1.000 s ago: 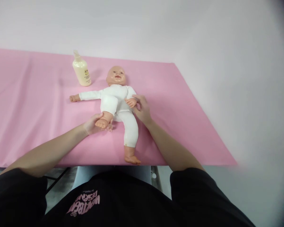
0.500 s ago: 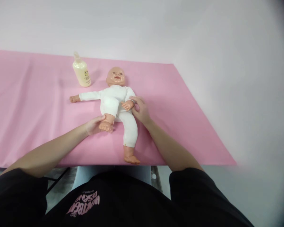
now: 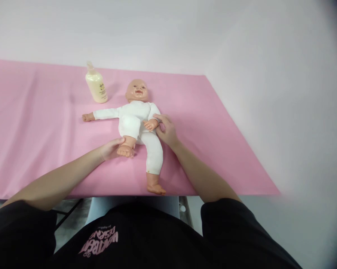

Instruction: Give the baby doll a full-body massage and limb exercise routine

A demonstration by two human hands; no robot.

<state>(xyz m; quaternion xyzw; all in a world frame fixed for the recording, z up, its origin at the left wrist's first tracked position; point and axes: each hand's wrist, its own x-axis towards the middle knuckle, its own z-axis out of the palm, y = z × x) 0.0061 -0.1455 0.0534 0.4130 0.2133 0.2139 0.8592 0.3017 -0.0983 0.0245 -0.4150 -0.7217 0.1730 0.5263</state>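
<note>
A baby doll (image 3: 137, 114) with a white cloth body lies on its back, its head away from me. My left hand (image 3: 112, 148) grips the ankle of the doll's bent leg on the left, thumb on top and the other fingers mostly hidden behind it. With thumb and fingers closed around the wrist, my right hand (image 3: 167, 130) holds the doll's arm on the right across its belly. The doll's other arm stretches out to the left. Its other leg points toward me, the foot close to the table's front edge.
A pale yellow pump bottle (image 3: 97, 87) stands behind the doll's outstretched arm, to the left of its head. Pink cloth (image 3: 213, 149) covers the table, which meets a white wall (image 3: 157, 33) at the back.
</note>
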